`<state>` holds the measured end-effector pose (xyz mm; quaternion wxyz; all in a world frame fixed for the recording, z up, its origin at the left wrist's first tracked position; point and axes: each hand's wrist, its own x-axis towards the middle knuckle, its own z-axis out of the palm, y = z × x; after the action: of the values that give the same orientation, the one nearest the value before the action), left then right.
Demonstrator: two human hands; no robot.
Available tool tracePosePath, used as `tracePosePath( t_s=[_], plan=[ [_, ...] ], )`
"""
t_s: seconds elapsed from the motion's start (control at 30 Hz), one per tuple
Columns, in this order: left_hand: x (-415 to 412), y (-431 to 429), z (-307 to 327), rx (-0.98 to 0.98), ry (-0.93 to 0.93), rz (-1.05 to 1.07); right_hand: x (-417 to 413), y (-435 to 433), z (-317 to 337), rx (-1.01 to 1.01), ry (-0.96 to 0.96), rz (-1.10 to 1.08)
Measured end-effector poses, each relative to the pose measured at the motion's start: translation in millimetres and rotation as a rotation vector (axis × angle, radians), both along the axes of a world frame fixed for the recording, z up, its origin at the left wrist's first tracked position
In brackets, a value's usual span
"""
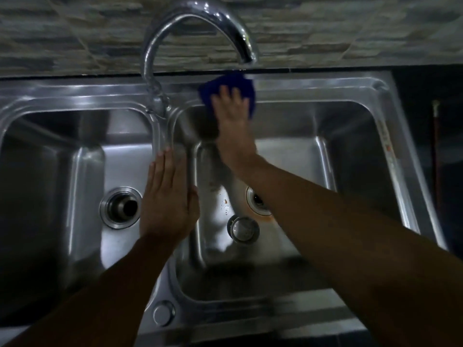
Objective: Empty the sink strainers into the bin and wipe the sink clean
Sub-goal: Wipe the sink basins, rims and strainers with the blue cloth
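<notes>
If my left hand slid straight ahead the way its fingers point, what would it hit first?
Probably the faucet, whose base stands at the far end of the divider ridge, just beyond the left hand; depth is hard to judge.

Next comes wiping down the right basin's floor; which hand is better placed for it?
Right, probably. The right hand presses the blue cloth against the back wall of the right basin, while the left hand lies flat on the divider, holding nothing.
</notes>
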<state>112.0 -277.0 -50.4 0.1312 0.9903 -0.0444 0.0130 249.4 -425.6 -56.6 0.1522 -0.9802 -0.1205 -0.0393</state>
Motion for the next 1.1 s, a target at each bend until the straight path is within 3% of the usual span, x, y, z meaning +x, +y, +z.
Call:
tracePosePath(
  t_s=[0.1,0.2,0.5,0.73,0.93,1.1],
  plan=[
    [-1,1,-3,-0.003,-0.021,-0.016,9,2,8,-0.051,0.034,0.195],
    [-1,1,-5,-0.001,-0.016,-0.014,16,-47,13,-0.149,0.061,0.234],
    [-3,2,-1,-0.048,-0.016,-0.146,16,-230,33,-0.271,0.131,-0.219],
    [0,3,2,-0.124,-0.014,-0.122,23,-233,55,-0.382,0.205,-0.379],
    [-2,5,-3,-0.14,-0.048,-0.128,-58,-249,47,-0.46,0.35,-0.43],
    [-10,4,1,-0.086,-0.023,-0.139,-167,-259,42,-0.396,0.355,-0.497]
  ],
)
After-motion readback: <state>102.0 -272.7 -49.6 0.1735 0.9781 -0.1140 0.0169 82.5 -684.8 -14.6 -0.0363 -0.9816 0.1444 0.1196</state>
